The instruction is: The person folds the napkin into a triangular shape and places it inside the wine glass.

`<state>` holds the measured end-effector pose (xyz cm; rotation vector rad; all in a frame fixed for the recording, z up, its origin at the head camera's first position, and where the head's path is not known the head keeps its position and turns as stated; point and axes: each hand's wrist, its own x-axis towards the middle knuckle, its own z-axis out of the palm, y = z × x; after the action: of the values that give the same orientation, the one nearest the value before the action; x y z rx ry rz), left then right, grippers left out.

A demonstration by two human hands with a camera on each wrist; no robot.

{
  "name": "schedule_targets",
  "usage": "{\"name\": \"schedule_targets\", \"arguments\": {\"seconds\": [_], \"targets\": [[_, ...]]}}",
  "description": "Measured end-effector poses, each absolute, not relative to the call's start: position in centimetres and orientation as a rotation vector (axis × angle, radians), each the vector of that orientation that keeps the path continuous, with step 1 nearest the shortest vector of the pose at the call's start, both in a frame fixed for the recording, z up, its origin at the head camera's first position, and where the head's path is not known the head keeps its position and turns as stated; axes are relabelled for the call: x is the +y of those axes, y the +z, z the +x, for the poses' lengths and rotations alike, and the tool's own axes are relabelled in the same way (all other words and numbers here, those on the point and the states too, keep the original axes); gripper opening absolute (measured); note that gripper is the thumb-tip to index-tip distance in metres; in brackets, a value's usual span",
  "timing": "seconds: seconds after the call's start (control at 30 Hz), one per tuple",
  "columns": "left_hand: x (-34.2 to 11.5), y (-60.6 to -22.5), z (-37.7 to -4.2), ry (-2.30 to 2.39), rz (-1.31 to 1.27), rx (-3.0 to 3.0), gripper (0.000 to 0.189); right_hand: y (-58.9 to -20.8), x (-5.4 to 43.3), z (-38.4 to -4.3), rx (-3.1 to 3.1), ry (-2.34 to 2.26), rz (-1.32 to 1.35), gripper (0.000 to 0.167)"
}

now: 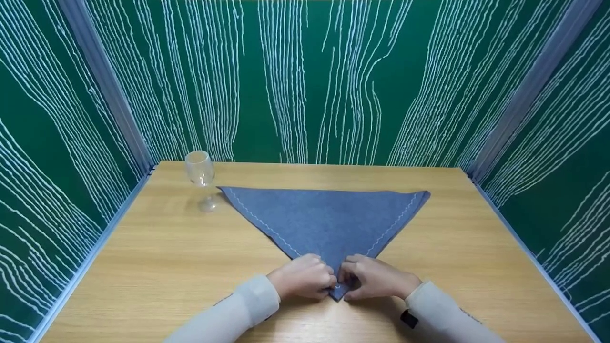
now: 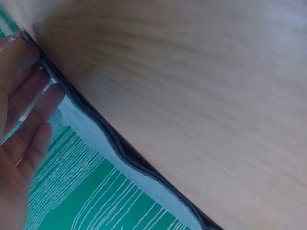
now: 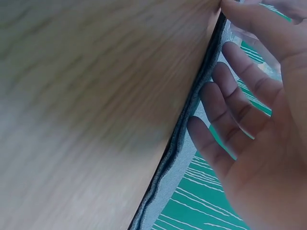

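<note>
Pale sleeves (image 1: 217,314) cross the near side of the wooden table (image 1: 157,267), and beyond them both hands meet at the point of a folded grey-blue cloth (image 1: 324,219). It lies flat as a triangle, its long side running left to right along the far edge and its tip aimed back at the person, between the two hands. Neither hand is clearly nearer: the left hand (image 1: 305,276) sits on the left slanting edge, the right hand (image 1: 376,278) on the right one, each just beside the tip. In the right wrist view the right hand is loosely spread, thumb at the tip and fingertips against the layered edge, the thumb apart from the fingers and grasping nothing. The left hand's fingers are bent against its edge, but whether they pinch the cloth I cannot tell. Past the cloth's far left corner, just beside it, a clear stemmed glass (image 1: 199,169) stands upright with no contents to be made out; the left hand is nearer to it, though well apart.
</note>
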<state>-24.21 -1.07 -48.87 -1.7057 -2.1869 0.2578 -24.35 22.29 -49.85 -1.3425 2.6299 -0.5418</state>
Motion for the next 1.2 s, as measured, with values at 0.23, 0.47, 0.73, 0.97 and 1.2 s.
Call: {"name": "schedule_targets", "arguments": {"seconds": [0.23,0.47,0.73,0.97,1.2], "targets": [[-1.3,-49.2,-24.2,0.051,-1.681,-2.278,0.009,-50.1,22.2,-24.2,2.664,-0.564,-1.436,0.029],[-1.6,-49.3,-24.6,-0.294,-1.652,-2.448,0.007,-50.1,22.0,-24.2,2.682,-0.626,-1.513,0.011],[-1.2,-49.3,-24.4,-0.257,-1.578,-2.54,0.016,-50.2,21.8,-24.3,2.685,-0.609,-1.45,0.011],[-1.4,-49.9,-24.2,-0.3,-1.526,-2.564,0.019,-50.1,21.6,-24.1,2.671,-0.632,-1.455,0.022],[-1.6,-50.0,-24.4,-0.37,-1.525,-2.628,0.021,-49.9,21.3,-24.0,2.65,-0.639,-1.551,0.016]]}}
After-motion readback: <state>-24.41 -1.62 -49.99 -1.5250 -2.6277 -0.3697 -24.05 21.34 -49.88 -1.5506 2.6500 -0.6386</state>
